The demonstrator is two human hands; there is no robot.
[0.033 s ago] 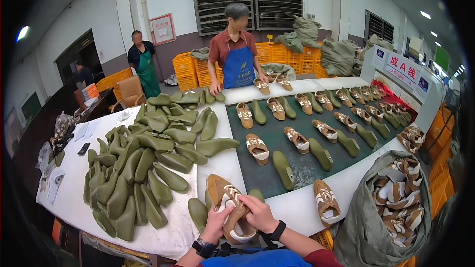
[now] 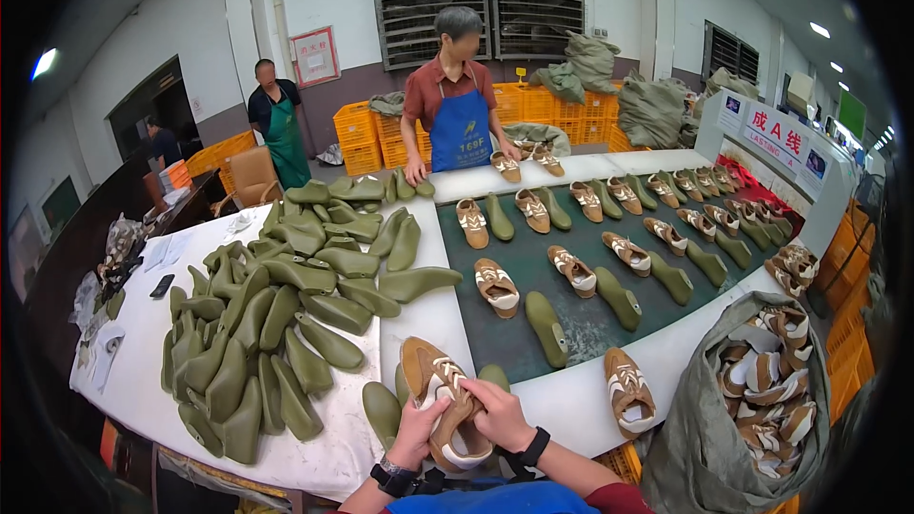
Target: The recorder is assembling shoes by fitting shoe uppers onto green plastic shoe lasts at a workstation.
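A brown and white shoe upper point(image 2: 436, 376) is held between my two hands at the near table edge, toe pointing away. My left hand point(image 2: 416, 430) grips its left side, thumb at the opening. On the other side my right hand point(image 2: 500, 414) pinches the upper near the laces. Beneath and beside it lie green shoe lasts, one point(image 2: 381, 411) just left of the held upper. Another brown upper point(image 2: 628, 390) rests on the white table edge to the right. A large heap of green lasts point(image 2: 286, 271) covers the table to my left.
A green conveyor belt point(image 2: 495, 347) carries rows of uppers and lasts. At the right stands a grey sack point(image 2: 685, 419) full of uppers. Across the table is a co-worker in a blue apron point(image 2: 460, 128), with orange crates point(image 2: 357, 138) behind. A phone point(image 2: 163, 286) lies far left.
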